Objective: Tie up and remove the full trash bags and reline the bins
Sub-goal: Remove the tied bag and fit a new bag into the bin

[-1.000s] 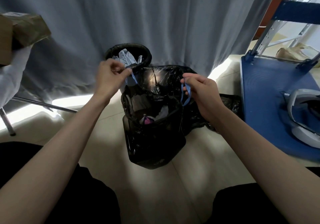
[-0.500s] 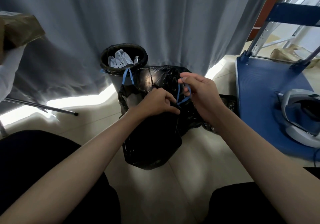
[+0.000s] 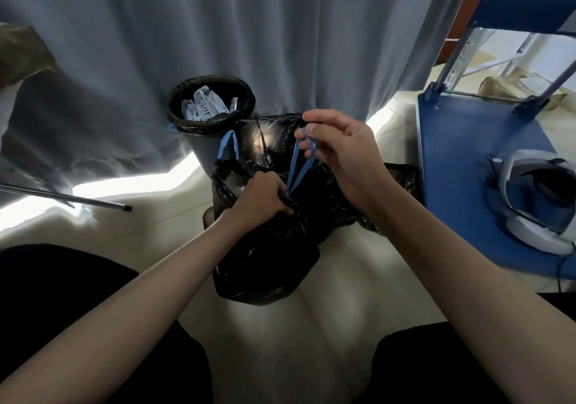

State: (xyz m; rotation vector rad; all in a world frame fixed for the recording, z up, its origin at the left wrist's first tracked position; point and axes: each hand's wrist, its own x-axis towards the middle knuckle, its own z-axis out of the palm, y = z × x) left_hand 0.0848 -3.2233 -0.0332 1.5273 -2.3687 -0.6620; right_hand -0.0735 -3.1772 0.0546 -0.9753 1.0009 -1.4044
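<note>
Blue plastic drawstring (image 3: 300, 166), doubled into a loop, runs up and slightly right from the gathered neck of a black trash bag (image 3: 268, 257) that sits on the pale floor (image 3: 352, 279) between the person's knees. The left hand (image 3: 261, 196) is curled tight around the bunched neck, at the string's lower end. The right hand (image 3: 339, 154) is higher and further from the body, fingers pinching the top of the loop. The string's long axis lies nearly upright between the two hands, so tightening likely means drawing the right hand up and away while the left holds the neck down. Behind and left, a second lined bin (image 3: 212, 104) stands full of crumpled paper.
</note>
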